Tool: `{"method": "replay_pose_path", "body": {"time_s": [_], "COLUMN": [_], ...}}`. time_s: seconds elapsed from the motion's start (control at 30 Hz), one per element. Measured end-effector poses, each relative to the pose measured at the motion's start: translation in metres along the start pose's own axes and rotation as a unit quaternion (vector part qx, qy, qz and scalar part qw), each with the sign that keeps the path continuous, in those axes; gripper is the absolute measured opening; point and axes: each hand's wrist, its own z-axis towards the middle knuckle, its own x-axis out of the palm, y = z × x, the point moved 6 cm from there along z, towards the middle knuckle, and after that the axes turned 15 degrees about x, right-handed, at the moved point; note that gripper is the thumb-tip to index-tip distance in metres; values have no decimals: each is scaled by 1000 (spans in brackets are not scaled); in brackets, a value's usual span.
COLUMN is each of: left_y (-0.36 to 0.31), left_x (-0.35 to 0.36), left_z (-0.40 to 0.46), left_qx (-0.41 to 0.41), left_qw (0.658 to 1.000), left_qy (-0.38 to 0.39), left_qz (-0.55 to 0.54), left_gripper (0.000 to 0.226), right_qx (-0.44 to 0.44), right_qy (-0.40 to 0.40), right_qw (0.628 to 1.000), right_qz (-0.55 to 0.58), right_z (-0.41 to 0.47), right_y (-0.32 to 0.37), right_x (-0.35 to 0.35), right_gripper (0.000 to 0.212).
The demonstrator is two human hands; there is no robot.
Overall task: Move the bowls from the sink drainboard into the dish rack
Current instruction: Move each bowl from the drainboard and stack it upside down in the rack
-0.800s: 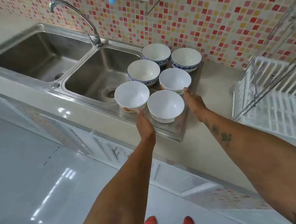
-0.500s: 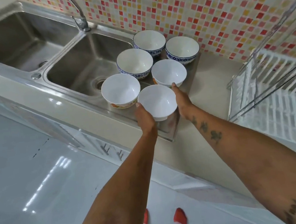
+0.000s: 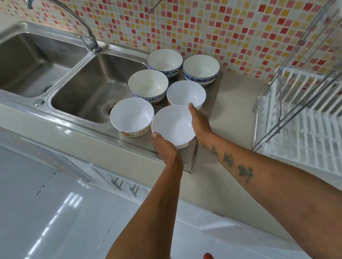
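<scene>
While both hands (image 3: 200, 123) still clasp it, the nearest bowl (image 3: 173, 125) has lifted off the drainboard (image 3: 215, 93).

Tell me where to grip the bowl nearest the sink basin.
Grip the bowl by its rim from above, on its open front-left side. It sits upright, and other bowls crowd its right and back, so those sides give fingers little room.

Single head view, looking steeply down, close over sink (image 3: 52, 64).

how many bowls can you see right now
6. Three blue-patterned: back, back right, middle. Three white: left, right, and one held in both hands.
</scene>
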Motion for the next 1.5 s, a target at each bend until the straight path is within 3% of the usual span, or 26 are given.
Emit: {"method": "replay_pose_path", "body": {"time_s": [0.23,0.4,0.53,0.7,0.8,0.9,0.97,1.0,1.07,1.13,1.23,1.3,1.37,1.5], "left_y": [-112,-235,-284,-280,-263,-247,-233,-225,-211,-204,-195,-188,-177,-147], "left_x": [63,135,184,244,270,291,304,311,329,341,356,367,374,384], "left_z": [-33,-75,-126,-203,-259,-321,-356,-367,-384,-398,-414,-420,-431,-452], "left_qx": [36,63,48,-42,-77,-123,-172,-178,-129,-32,157,278,375,524], "left_qw": [980,944,911,835,800,727,680,678,685,684,654,628,586,461], "left_qy": [42,184,291,488,565,660,700,703,712,728,732,711,700,693], "left_qz": [-193,-266,-290,-250,-184,-146,-132,-119,-78,-8,108,151,160,181], "left_gripper": [45,50,50,46,48,45,57,66,74,67,51,57,62,67], "right_qx": [-158,-341,-454,-469,-474,-473,-452,-440,-403,-362,-295,-245,-191,-120], "right_qy": [-36,-82,-151,-261,-319,-371,-391,-389,-369,-346,-320,-317,-321,-325], "right_qw": [987,936,878,843,820,799,802,810,838,865,900,916,926,928], "right_qz": [-14,22,9,11,18,12,9,9,11,-3,-21,-37,-56,-141], "right_z": [-100,-210,-271,-300,-322,-341,-345,-347,-348,-348,-339,-325,-309,-285], "right_y": [129,238,271,270,259,245,232,225,210,194,172,163,157,155], "right_x": [-27,-72,-128,-225,-288,-348,-390,-408,-444,-473,-502,-516,-530,-545], "right_gripper": [58,52,47,42,41,44,51,58,68,61,60,67,64,55]}}
